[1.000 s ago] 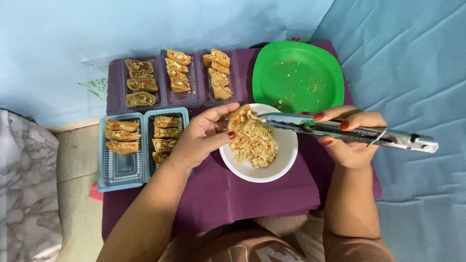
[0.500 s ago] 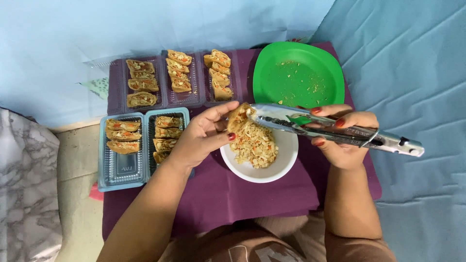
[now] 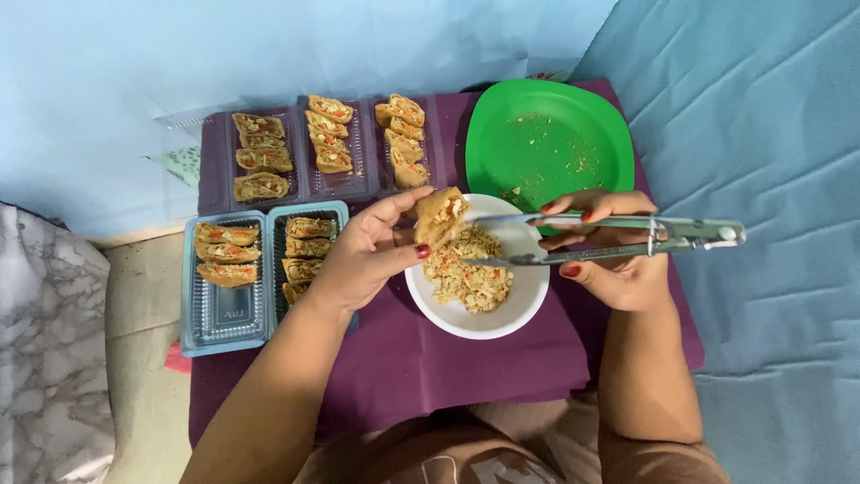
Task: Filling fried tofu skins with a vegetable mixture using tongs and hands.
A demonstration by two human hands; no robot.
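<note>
Left hand [image 3: 358,255] of mine pinches a stuffed pastry pocket [image 3: 439,215] between thumb and fingers, above the left rim of the white bowl [image 3: 528,296]; my right hand [image 3: 618,264] is wrapped around metal tongs [image 3: 609,240], whose tips stand slightly apart over the bowl. Both work over the purple cloth [image 3: 448,358] that covers the board in front of me. At its far right corner lies the green plate [image 3: 546,143], scattered with crumbs. Along the far edge sit three clear trays [image 3: 354,184] of filled pockets. At the left edge a blue double tray [image 3: 215,314] holds more. The bowl, near the middle, carries crumbly filling [image 3: 470,278].
</note>
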